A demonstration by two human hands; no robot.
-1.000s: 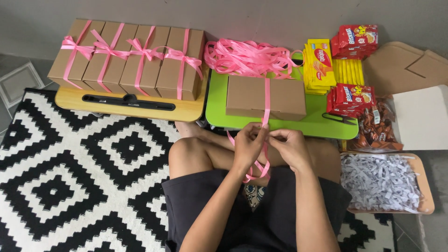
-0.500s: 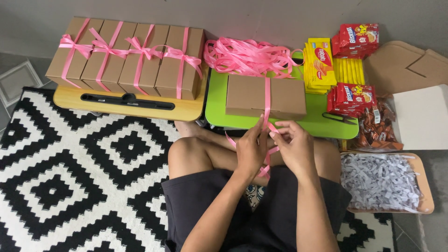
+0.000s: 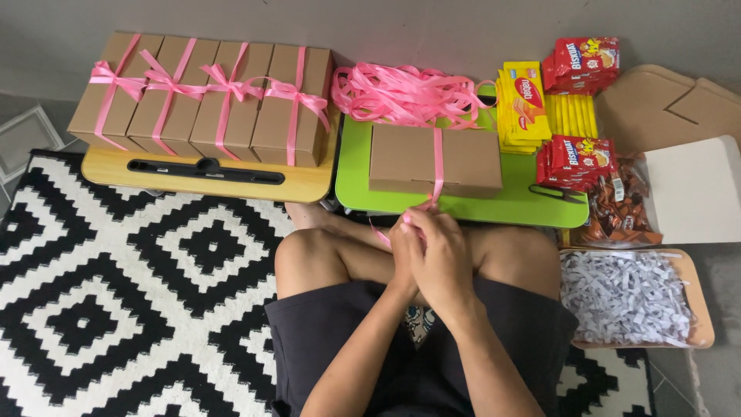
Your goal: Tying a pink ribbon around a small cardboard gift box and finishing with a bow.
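Both hands, left hand (image 3: 403, 249) tucked under right hand (image 3: 441, 255), grip the thin glossy pink ribbon (image 3: 438, 166) that runs over a flat cardboard box (image 3: 401, 158) lying on the smooth green tray (image 3: 494, 205), just above the knees.

A plain grey wall (image 3: 231, 23) is seen along 12 o'clock. The floor is covered from 9 to 6 o'clock by a black-and-white diamond rug (image 3: 116, 309), with bare grey floor (image 3: 714, 386) left at 4 o'clock. Everything's lit softly and evenly.
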